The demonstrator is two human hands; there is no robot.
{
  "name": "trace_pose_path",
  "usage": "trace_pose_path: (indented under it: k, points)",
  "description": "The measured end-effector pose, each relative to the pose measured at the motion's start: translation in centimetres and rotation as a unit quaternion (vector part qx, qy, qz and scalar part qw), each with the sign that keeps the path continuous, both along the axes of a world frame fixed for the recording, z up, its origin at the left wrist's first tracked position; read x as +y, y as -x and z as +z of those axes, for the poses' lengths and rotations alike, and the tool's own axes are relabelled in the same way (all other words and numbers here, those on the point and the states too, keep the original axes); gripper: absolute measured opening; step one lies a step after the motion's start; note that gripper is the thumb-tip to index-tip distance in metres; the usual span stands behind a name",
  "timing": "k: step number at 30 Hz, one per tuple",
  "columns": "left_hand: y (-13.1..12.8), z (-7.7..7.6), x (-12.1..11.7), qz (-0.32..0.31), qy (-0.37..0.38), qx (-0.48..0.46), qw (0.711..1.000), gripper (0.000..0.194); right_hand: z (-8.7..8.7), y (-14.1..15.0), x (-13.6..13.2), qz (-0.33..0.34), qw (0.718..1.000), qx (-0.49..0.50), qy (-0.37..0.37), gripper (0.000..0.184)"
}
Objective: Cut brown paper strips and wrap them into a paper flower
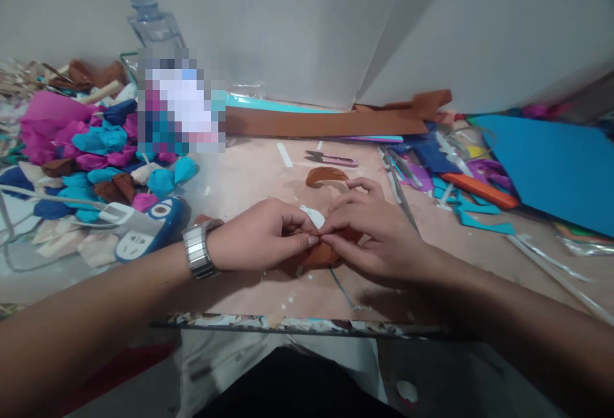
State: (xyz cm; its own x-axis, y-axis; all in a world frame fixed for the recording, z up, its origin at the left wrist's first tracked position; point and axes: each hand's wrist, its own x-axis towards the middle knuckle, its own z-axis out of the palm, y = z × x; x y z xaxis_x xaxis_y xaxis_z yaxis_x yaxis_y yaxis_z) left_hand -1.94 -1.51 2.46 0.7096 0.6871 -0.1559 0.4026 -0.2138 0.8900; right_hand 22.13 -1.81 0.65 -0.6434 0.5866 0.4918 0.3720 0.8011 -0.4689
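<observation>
My left hand (263, 232), with a metal watch at the wrist, and my right hand (371, 229) meet above the middle of the table. Thumbs and fingertips of both pinch a brown paper piece (322, 255), whose shape is mostly hidden by the fingers. A small white piece (313, 215) shows between the hands; I cannot tell whether it is attached. Just beyond my right fingers lies a curved brown piece (326, 176). Thread snips (332, 158) with pink handles rest behind that, blades pointing left.
Crumpled coloured paper bundles (96, 143) are heaped at left, beside a blue-and-white power strip (148, 229) with a charger. A clear bottle (153, 25) stands behind. Brown strips (326, 121) lie along the back. An orange utility knife (480, 190), scraps and a blue sheet (551, 165) occupy the right.
</observation>
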Motion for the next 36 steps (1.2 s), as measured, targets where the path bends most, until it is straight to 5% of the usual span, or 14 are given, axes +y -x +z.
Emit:
trace_pose_path:
  k: [10, 23, 36]
  points:
    - [-0.11, 0.43, -0.03, 0.007, 0.092, -0.053, 0.994, 0.020, 0.32, 0.04, -0.10, 0.014, 0.997, -0.016, -0.077, 0.014]
    - [-0.10, 0.11, -0.06, 0.027, 0.018, -0.013, 0.999, 0.030, 0.21, -0.14, -0.07, -0.009, 0.997, -0.037, -0.067, 0.009]
    - [-0.34, 0.02, -0.78, 0.042, -0.249, 0.063, 0.965, 0.025, 0.02, 0.08, -0.22, -0.054, 0.997, -0.036, -0.046, 0.010]
